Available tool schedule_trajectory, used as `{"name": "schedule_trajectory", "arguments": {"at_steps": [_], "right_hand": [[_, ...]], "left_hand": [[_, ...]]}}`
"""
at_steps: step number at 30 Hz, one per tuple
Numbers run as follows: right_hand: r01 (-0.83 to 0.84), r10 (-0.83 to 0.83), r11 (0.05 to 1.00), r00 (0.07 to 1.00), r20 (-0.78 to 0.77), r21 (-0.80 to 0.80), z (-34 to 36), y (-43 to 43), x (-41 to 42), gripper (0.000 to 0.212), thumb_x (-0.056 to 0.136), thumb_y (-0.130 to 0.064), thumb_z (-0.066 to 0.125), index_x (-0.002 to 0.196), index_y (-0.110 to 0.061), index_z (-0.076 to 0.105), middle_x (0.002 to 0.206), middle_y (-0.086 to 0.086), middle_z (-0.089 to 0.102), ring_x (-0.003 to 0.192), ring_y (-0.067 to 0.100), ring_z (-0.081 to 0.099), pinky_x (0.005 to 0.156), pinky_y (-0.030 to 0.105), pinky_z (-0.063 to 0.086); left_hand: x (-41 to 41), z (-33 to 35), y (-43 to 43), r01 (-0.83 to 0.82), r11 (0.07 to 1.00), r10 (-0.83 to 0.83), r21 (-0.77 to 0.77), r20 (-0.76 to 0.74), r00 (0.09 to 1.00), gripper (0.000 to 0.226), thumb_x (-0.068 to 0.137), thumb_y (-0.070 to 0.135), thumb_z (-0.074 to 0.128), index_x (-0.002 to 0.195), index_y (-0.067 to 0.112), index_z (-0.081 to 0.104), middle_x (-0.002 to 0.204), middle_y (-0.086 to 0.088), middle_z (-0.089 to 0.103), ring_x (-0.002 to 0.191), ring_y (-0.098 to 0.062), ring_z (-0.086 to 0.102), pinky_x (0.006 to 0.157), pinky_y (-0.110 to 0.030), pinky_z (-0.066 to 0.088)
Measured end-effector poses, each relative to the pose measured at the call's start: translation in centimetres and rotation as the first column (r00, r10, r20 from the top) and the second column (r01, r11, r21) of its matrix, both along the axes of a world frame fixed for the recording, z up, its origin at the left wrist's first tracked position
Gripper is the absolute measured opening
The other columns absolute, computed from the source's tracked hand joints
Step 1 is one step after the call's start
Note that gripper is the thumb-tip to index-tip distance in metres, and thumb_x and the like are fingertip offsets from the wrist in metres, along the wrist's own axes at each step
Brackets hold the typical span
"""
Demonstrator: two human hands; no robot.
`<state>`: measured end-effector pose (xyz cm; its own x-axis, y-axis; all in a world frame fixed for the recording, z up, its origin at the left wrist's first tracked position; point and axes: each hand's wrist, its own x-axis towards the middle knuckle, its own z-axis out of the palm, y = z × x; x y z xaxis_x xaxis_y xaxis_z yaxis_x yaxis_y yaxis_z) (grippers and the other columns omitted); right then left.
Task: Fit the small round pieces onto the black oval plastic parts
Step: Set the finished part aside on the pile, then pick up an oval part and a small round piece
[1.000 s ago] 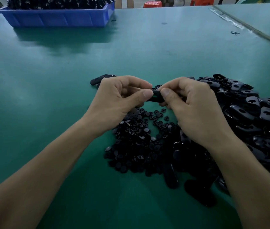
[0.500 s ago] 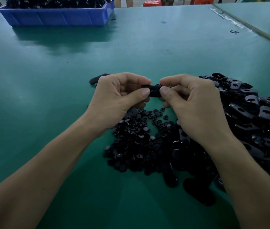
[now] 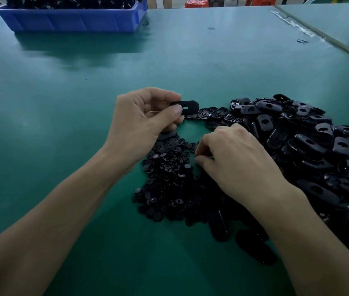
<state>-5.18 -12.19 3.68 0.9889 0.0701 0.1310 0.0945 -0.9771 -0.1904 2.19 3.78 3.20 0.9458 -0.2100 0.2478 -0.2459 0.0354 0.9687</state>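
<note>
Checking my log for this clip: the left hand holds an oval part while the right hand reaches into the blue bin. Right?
Not quite. In the head view the left hand does hold an oval part, but the right hand is down at the pile of small round pieces, not the blue bin.

Far beyond the left hand [image 3: 139, 122], at the back edge of the green table [image 3: 84, 103], stood a blue bin [image 3: 73, 20] heaped with dark parts [image 3: 62, 2], and a small black loop [image 3: 146, 23] lay just beside its right end. Well beyond the right hand [image 3: 237, 159] a second table [image 3: 340, 22] met the first along a scuffed seam [image 3: 301, 32], with a black scrap [image 3: 302, 41] near it. A red stool [image 3: 196, 3] and an orange chair [image 3: 259, 0] stood behind.
</note>
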Motion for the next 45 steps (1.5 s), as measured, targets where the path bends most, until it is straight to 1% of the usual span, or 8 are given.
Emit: {"name": "schedule_trajectory", "arguments": {"at_steps": [9,17,23,27,33,36,42,45], "right_hand": [[0.016,-0.014,0.993,1.0,-0.024,0.119,0.0,0.1,0.1,0.015,0.098,-0.023,0.059,0.106,-0.025,0.073,0.1,0.002,0.067,0.098,0.024,0.06,0.076,0.033,0.051],[0.043,-0.055,0.957,0.998,0.032,0.285,-0.2,-0.2,0.5,0.031,0.103,-0.01,0.044,0.127,-0.023,0.059,0.119,0.005,0.053,0.106,0.028,0.057,0.088,0.046,0.052],[0.049,-0.062,0.946,0.998,0.03,0.322,-0.2,-0.7,0.6,0.024,0.106,-0.018,0.045,0.118,-0.021,0.065,0.11,0.001,0.051,0.094,0.018,0.053,0.075,0.028,0.04],[0.028,-0.046,0.932,0.998,0.042,0.362,0.0,-0.7,0.6,0.02,0.105,-0.017,0.045,0.109,-0.021,0.065,0.105,-0.001,0.052,0.089,0.013,0.05,0.063,0.02,0.036],[-0.024,-0.009,0.894,0.997,0.072,0.447,0.2,-0.6,0.5,0.014,0.105,-0.021,0.046,0.101,-0.02,0.059,0.088,-0.008,0.052,0.081,0.004,0.048,0.068,0.007,0.037],[-0.034,-0.028,0.865,0.993,0.116,0.501,0.4,-0.5,0.6,0.012,0.104,-0.019,0.05,0.097,-0.021,0.059,0.081,-0.013,0.052,0.073,-0.001,0.047,0.065,0.006,0.037],[-0.067,-0.096,0.834,0.96,0.263,0.548,0.6,-0.3,0.7,0.021,0.103,-0.018,0.051,0.111,-0.023,0.07,0.09,-0.005,0.062,0.085,0.009,0.059,0.073,0.005,0.037],[-0.088,-0.09,0.827,0.954,0.285,0.555,0.5,-0.4,0.7,0.023,0.104,-0.018,0.05,0.104,-0.023,0.072,0.084,-0.006,0.061,0.081,0.007,0.057,0.073,0.008,0.038]], "left_hand": [[-0.1,0.1,0.0,-0.014,1.0,0.014,0.012,0.001,1.0,0.014,0.087,-0.003,0.07,0.094,0.01,0.07,0.072,0.0,0.073,0.07,-0.013,0.072,0.065,-0.022,0.059],[0.1,-0.4,0.1,-0.025,0.998,0.026,0.049,-0.023,0.999,0.014,0.086,0.0,0.072,0.092,0.013,0.072,0.075,-0.003,0.075,0.072,-0.015,0.073,0.064,-0.02,0.056],[0.0,-0.5,0.0,-0.03,0.998,0.033,0.06,-0.043,0.999,0.014,0.086,-0.001,0.072,0.092,0.011,0.072,0.076,-0.003,0.074,0.072,-0.015,0.073,0.064,-0.021,0.056],[-0.1,-0.4,0.0,-0.016,0.999,0.02,0.032,-0.136,0.99,0.012,0.087,-0.001,0.071,0.091,0.01,0.071,0.074,-0.004,0.072,0.073,-0.018,0.072,0.065,-0.026,0.058],[-0.2,-0.3,-0.1,-0.007,0.998,0.017,0.057,-0.181,0.983,0.01,0.087,-0.004,0.07,0.091,0.006,0.07,0.072,-0.006,0.074,0.068,-0.018,0.072,0.063,-0.024,0.058],[-0.5,-0.1,-0.3,0.028,0.997,-0.013,0.074,-0.201,0.98,0.011,0.086,-0.005,0.069,0.088,0.006,0.07,0.071,-0.007,0.074,0.066,-0.018,0.072,0.062,-0.024,0.058],[-1.1,0.5,-0.7,0.119,0.993,-0.107,0.025,-0.281,0.954,0.011,0.086,-0.007,0.068,0.086,0.004,0.068,0.069,-0.006,0.073,0.063,-0.017,0.072,0.058,-0.023,0.057],[-1.2,0.7,-0.8,0.122,0.991,-0.103,0.056,-0.261,0.96,0.012,0.086,-0.008,0.068,0.085,0.004,0.068,0.068,-0.007,0.073,0.062,-0.016,0.072,0.058,-0.023,0.058]]}}
